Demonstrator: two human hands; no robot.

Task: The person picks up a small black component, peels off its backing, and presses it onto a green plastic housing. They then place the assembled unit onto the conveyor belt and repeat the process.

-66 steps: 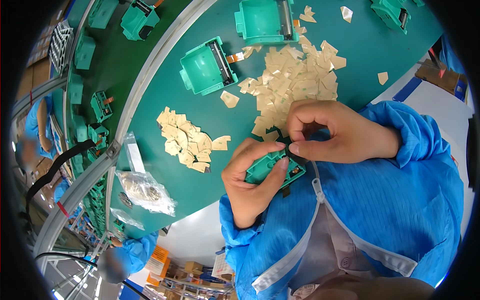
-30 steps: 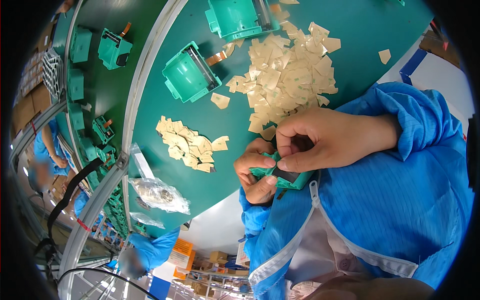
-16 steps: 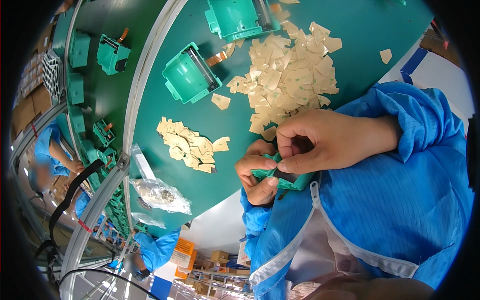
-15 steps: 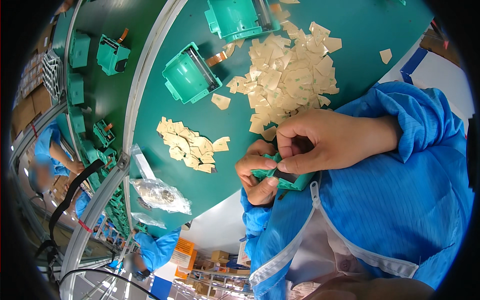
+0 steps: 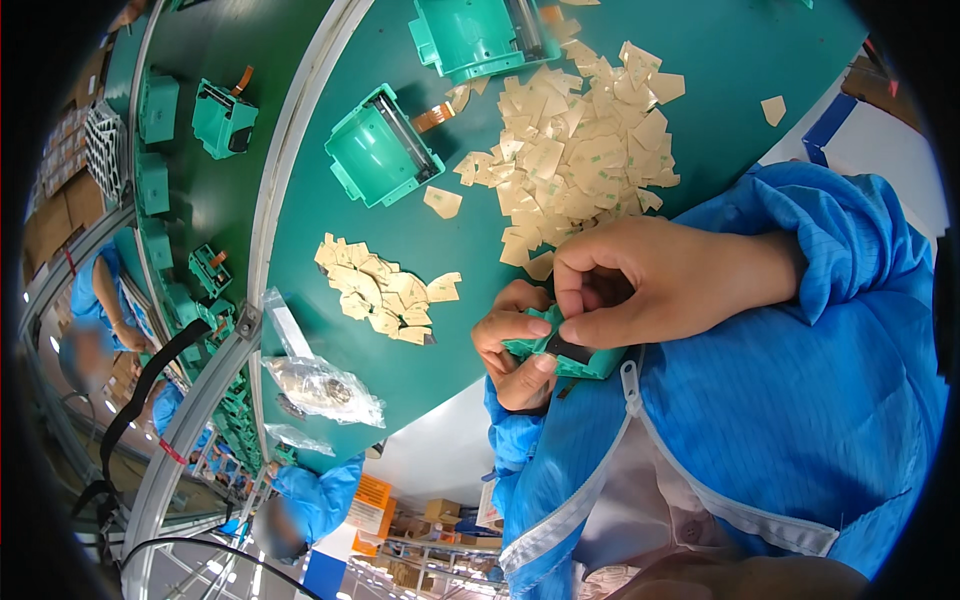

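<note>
In front of my chest, my left hand (image 5: 512, 345) is closed round a small green plastic housing (image 5: 602, 364), thumb and fingers at its left end. My right hand (image 5: 655, 285) comes over it from the right. Its thumb and forefinger are bent together at the housing's upper edge, the thumb tip against a flat black piece (image 5: 568, 350) on the housing. Whatever lies between those two fingertips is hidden. Under the housing, a short dark brown strip sticks out.
Beyond my hands lies a large heap of beige adhesive pieces (image 5: 590, 150); a smaller pile (image 5: 385, 290) is further left. Two open green housings (image 5: 375, 150) stand behind. Clear plastic bags (image 5: 325, 390) lie near a metal rail (image 5: 290, 140). More housings (image 5: 222, 118) and co-workers are past it.
My right thumb tip has shifted slightly right along the black piece. The housing in my left hand stays nearly in place. Beyond the rail, green housings have moved slightly and a co-worker's arm has moved.
</note>
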